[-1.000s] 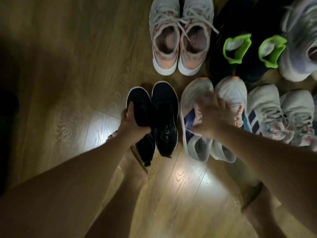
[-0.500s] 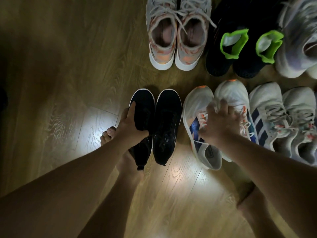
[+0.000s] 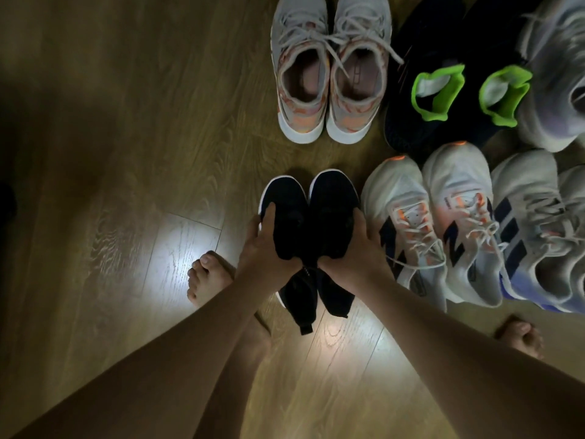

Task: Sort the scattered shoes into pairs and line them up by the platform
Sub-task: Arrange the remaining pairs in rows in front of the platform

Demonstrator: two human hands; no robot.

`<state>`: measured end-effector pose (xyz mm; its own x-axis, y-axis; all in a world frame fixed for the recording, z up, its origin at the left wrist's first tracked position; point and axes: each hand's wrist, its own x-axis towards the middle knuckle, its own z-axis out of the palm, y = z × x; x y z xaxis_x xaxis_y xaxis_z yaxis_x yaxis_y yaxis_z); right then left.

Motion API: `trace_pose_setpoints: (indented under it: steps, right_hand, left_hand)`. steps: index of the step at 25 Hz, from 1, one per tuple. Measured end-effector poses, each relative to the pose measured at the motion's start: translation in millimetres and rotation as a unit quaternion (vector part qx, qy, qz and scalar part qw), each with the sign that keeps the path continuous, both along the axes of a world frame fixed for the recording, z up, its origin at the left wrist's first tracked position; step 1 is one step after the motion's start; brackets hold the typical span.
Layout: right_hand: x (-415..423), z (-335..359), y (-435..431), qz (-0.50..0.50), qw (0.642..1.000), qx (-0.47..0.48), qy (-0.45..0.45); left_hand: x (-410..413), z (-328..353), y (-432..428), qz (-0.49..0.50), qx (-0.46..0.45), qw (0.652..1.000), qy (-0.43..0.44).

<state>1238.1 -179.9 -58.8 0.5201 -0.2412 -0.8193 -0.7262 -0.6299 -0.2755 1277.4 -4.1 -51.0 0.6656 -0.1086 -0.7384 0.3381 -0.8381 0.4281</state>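
A pair of black sneakers with white sole edges stands side by side on the wooden floor, toes pointing away from me. My left hand (image 3: 264,248) grips the left black shoe (image 3: 286,217) at its outer side. My right hand (image 3: 351,248) grips the right black shoe (image 3: 332,201) at its outer side. To their right lies a white pair with orange and dark markings (image 3: 427,223), and beyond it a white pair with dark stripes (image 3: 535,223).
In the back row stand a grey-and-pink pair (image 3: 329,74), a black pair with neon green collars (image 3: 459,90) and a pale shoe (image 3: 557,74) at the right edge. My bare feet (image 3: 205,277) stand on the floor (image 3: 126,153) close behind the front row.
My right hand left the white-and-orange pair and moved left onto the right black shoe. The left hand stayed on the left black shoe. The view shifted slightly.
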Motion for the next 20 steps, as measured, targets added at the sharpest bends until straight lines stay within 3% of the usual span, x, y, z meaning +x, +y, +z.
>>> trace_pose_setpoints:
  steps: [4,9,20]
  right_hand:
    - [0.3,-3.4,-25.8,-0.02,1.0,0.005,-0.002]
    - [14.5,-5.7,-21.7,-0.049,0.994,0.045,-0.084]
    - [20.3,0.7,-22.4,-0.123,0.988,0.066,-0.063]
  left_hand:
    - [8.6,-6.3,-17.7,-0.016,-0.029,0.999,-0.001]
    - [37.8,-15.2,-9.3,0.1,-0.044,0.993,-0.047]
    - [37.2,-7.7,-5.2,0.029,-0.005,0.999,-0.013]
